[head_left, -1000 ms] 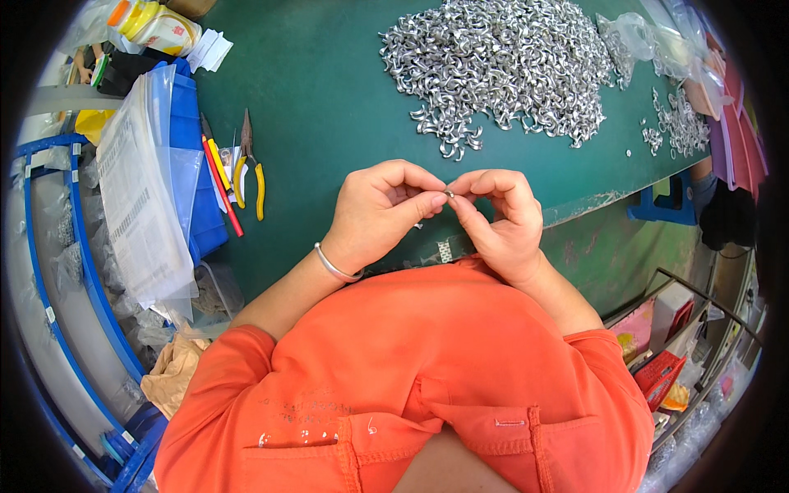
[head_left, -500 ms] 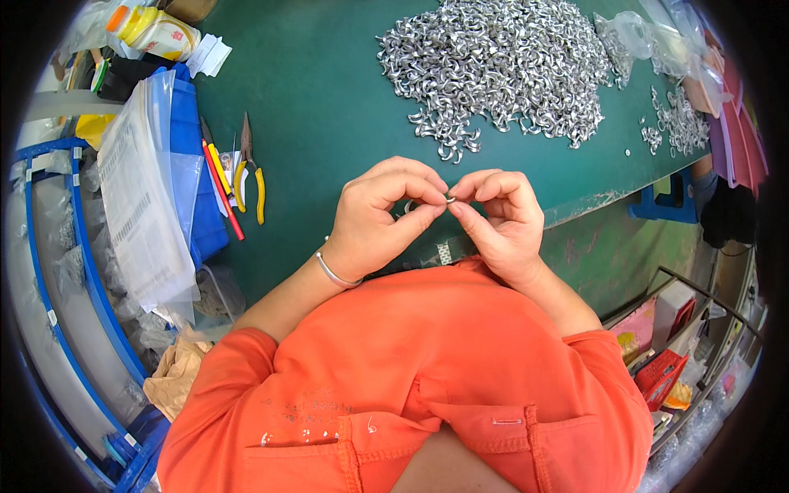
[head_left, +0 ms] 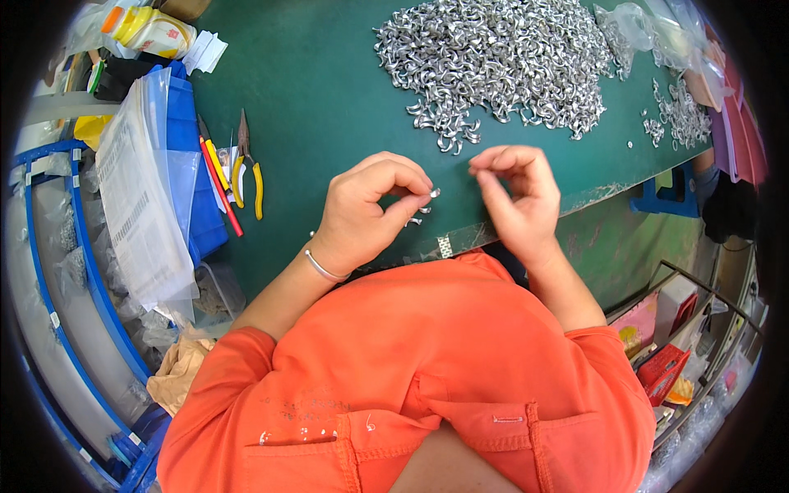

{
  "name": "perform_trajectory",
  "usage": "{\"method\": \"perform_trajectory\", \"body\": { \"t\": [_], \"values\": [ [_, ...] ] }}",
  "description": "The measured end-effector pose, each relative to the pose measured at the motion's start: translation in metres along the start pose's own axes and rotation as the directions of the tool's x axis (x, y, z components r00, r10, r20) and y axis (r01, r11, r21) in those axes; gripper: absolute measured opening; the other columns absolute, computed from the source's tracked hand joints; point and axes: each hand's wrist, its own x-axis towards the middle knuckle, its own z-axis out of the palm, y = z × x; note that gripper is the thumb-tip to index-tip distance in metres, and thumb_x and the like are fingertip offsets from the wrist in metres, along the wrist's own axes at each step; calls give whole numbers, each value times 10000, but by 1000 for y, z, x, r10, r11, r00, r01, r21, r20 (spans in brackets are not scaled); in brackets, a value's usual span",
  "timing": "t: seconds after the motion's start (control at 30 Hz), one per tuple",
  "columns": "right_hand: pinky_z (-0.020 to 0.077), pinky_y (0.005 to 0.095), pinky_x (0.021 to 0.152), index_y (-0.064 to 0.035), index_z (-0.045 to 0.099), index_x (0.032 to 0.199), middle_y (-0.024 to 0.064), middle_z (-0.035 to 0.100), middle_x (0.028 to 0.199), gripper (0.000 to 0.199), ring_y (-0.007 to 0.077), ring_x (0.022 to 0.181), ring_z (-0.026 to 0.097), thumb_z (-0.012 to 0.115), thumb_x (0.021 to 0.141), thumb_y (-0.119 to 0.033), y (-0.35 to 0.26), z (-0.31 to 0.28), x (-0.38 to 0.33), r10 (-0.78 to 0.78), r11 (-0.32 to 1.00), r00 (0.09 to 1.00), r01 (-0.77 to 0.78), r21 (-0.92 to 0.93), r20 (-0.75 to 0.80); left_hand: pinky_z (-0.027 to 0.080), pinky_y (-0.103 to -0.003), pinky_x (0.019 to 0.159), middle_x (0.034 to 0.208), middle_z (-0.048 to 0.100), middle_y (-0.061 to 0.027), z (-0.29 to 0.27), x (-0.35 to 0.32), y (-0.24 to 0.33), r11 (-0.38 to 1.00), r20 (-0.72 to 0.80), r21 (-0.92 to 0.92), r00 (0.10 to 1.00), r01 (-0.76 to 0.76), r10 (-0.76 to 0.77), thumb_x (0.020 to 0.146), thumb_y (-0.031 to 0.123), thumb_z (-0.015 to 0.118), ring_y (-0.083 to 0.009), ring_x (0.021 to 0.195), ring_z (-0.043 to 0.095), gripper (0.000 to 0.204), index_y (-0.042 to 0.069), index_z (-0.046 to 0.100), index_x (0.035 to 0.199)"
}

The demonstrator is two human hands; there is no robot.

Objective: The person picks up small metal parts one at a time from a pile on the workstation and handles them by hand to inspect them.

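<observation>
My left hand (head_left: 371, 204) is closed in a pinch on a small curved silver metal piece (head_left: 435, 193) that pokes out past thumb and forefinger. Under its fingertips a couple of similar pieces (head_left: 424, 210) lie on the green table (head_left: 312, 107). A short gap to the right, my right hand (head_left: 524, 197) has thumb and forefinger pressed together at the table's near edge. Whatever those fingertips hold, if anything, is too small to make out. Beyond both hands rises a large heap of curved silver pieces (head_left: 501, 66), with a few strays on its near side.
Yellow-handled pliers (head_left: 258, 191) and a red pen (head_left: 222, 193) lie at left, beside a blue bin (head_left: 185, 123) under plastic-covered papers (head_left: 140, 205). A smaller pile of ring-like metal bits (head_left: 686, 119) sits at far right near plastic bags (head_left: 631, 33). A blue stool (head_left: 670, 197) stands below.
My hands were together at one small piece; now they are apart. The right moved right and slightly away, while the left shifted a little left, still pinching a piece.
</observation>
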Motion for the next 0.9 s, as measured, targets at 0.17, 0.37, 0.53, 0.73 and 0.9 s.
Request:
{"method": "perform_trajectory", "body": {
  "t": [0.17, 0.37, 0.53, 0.73, 0.9],
  "values": [
    [517, 267, 713, -6, 594, 925, 80, 658, 918, 145, 155, 840, 650, 615, 816, 88, 0, -8, 14, -42, 943, 999, 41, -331, 4, 539, -238, 738, 981, 603, -93, 3, 0, -1, 986, -48, -159, 997, 54, -62, 802, -136, 657, -135, 871, 621, 152, -21, 595, 880],
    [492, 353, 721, -29, 586, 855, 93, 641, 866, 186, 282, 816, 615, 618, 731, 106, 3, -4, 20, -245, 794, 947, 318, -518, 207, 535, -238, 747, 981, 601, -90, 4, 0, 1, 976, -74, -202, 992, 81, -98, 806, -142, 651, -129, 880, 614, 156, -20, 591, 883],
    [476, 358, 694, -37, 582, 834, 83, 628, 827, 183, 284, 791, 599, 628, 725, 103, -2, -1, 23, -273, 811, 951, 308, -498, 145, 525, -252, 786, 986, 625, -95, 4, 3, -3, 952, -151, -294, 979, 88, -137, 826, -128, 632, -133, 885, 618, 158, -24, 609, 943],
    [456, 378, 688, -53, 585, 847, 71, 602, 785, 175, 275, 764, 575, 663, 728, 48, -1, 7, 39, -262, 752, 918, 387, -533, 298, 515, -246, 717, 957, 639, -80, -2, 12, -4, 709, -134, -660, 890, 247, -435, 881, 0, 611, -145, 865, 622, 178, -15, 599, 1058],
    [447, 383, 704, -64, 581, 845, 64, 601, 783, 177, 273, 786, 578, 662, 727, 40, 0, 5, 40, -217, 732, 918, 378, -567, 332, 502, -238, 659, 903, 617, -48, -11, 17, -1, 481, 2, -831, 865, 281, -502, 868, 2, 618, -121, 798, 598, 180, -12, 608, 1047]
  ]
}}
